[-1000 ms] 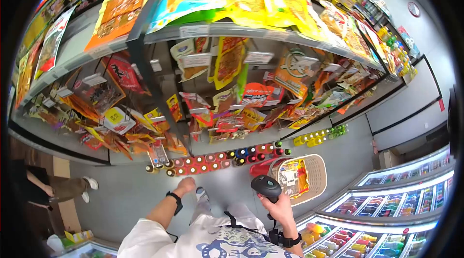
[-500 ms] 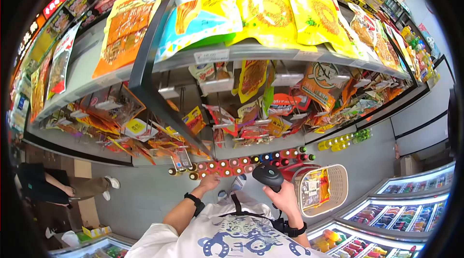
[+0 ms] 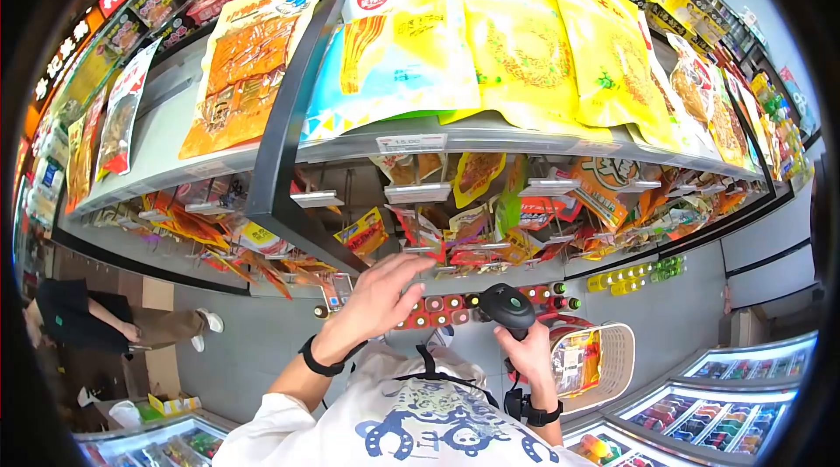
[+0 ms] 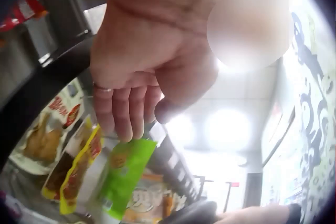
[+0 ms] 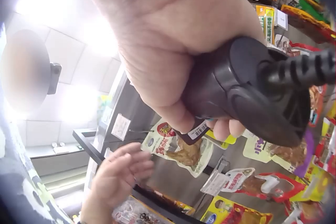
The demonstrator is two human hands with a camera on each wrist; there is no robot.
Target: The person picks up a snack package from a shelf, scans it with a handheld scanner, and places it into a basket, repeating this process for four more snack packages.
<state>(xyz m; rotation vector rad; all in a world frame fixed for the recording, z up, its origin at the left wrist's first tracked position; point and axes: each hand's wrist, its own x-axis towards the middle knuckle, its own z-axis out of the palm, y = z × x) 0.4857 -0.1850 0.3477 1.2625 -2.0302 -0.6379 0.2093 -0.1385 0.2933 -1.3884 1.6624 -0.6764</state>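
Note:
My left hand [image 3: 381,296] is raised in front of the shelf's hanging packets, fingers extended, with nothing in its grasp. In the left wrist view its fingertips overlap the top of a green packet [image 4: 126,176]. Beside that hang a yellow-edged packet [image 4: 81,174] and a white packet [image 4: 50,132]. My right hand [image 3: 529,353] grips the handle of a black handheld barcode scanner [image 3: 507,308]. A ribbed cable [image 5: 302,71] runs from the handle end in the right wrist view, where the open left hand [image 5: 118,176] also shows near the black shelf frame.
Large yellow packets [image 3: 516,43] and a blue-white packet [image 3: 394,56] lie on the top shelf [image 3: 350,148]. A beige basket [image 3: 619,371] holding packets stands at right, near rows of bottles [image 3: 442,318]. Display fridges [image 3: 691,406] line the right; another person [image 3: 83,318] is at left.
My left hand has risen from low by my body toward the hanging packets. The right hand still holds the scanner. The head view has shifted closer to the top shelf.

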